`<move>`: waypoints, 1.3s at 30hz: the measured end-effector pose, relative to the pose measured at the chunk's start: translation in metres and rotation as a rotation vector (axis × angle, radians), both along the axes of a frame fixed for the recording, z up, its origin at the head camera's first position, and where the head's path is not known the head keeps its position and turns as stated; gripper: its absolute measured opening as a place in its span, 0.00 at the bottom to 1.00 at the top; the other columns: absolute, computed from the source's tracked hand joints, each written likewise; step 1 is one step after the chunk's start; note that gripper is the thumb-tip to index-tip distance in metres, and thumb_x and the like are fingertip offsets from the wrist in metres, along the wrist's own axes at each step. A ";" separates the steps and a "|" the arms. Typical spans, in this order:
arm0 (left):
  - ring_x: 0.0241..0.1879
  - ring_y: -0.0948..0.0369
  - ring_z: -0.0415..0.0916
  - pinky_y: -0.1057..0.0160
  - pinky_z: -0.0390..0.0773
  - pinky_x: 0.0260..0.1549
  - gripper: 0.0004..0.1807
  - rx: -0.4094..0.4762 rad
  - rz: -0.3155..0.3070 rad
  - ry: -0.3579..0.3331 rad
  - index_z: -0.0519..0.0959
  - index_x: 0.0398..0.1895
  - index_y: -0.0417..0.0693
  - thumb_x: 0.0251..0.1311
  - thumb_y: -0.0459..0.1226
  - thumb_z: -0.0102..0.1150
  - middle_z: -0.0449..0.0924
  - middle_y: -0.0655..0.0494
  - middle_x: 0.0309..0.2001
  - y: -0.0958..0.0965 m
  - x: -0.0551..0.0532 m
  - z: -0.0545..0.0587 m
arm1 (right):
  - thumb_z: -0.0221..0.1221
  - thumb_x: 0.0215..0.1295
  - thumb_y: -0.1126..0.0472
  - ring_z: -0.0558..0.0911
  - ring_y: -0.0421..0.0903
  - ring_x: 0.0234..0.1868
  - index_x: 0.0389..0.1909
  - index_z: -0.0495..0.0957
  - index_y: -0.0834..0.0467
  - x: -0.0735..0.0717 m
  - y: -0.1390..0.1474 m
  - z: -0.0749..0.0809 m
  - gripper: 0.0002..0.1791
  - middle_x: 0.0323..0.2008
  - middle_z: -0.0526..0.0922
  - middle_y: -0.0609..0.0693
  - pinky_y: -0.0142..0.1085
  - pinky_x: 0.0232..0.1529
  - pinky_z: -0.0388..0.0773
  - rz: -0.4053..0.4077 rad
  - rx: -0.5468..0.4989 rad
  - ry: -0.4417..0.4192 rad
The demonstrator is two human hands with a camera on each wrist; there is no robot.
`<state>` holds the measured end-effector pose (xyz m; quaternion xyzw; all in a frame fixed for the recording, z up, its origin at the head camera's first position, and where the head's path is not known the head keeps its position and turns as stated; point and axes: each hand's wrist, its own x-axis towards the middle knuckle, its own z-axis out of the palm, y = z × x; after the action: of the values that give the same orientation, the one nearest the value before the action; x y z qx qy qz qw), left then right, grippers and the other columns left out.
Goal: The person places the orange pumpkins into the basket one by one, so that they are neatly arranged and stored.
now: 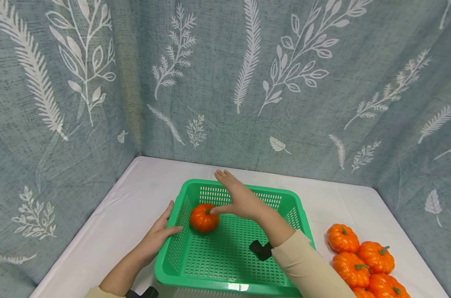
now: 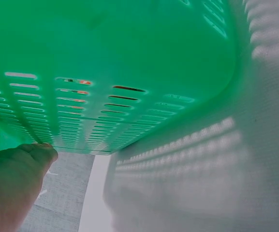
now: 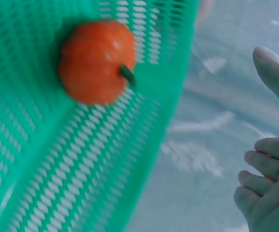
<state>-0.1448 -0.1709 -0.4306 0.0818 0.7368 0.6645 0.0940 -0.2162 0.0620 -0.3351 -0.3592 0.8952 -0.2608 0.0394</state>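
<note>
A green plastic basket [image 1: 195, 281] with slotted walls stands on the table. My left hand [image 1: 158, 234] grips its left rim, thumb over the top edge and fingers along the outer wall. Inside, near the back left corner, sits one small orange pumpkin [image 1: 203, 220] with a green stem. My right hand [image 1: 242, 200] is above the basket, fingers extended and thumb spread, holding nothing. In the right wrist view that pumpkin [image 3: 95, 63] lies by the basket wall, apart from the spread hand [image 3: 274, 188]. The left wrist view shows the outer basket wall [image 2: 105, 38] close up.
Several more orange pumpkins [image 1: 342, 238] are grouped on the table right of the basket, some partly hidden by my right sleeve [image 1: 307, 265]. A white cloth [image 1: 136, 182] covers the table. Grey-blue patterned curtains [image 1: 218, 82] hang at the back and both sides.
</note>
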 end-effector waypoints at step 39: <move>0.69 0.45 0.41 0.59 0.68 0.58 0.44 0.024 -0.018 -0.022 0.24 0.70 0.48 0.63 0.31 0.43 0.23 0.46 0.72 0.001 -0.001 0.003 | 0.66 0.49 0.45 0.62 0.62 0.64 0.71 0.46 0.42 0.083 0.195 -0.004 0.51 0.71 0.47 0.54 0.63 0.58 0.60 -0.744 -0.267 0.006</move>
<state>-0.1458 -0.1698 -0.4275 0.0823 0.7269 0.6733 0.1070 -0.1337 0.2575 -0.3387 -0.0130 0.9226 -0.3703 -0.1076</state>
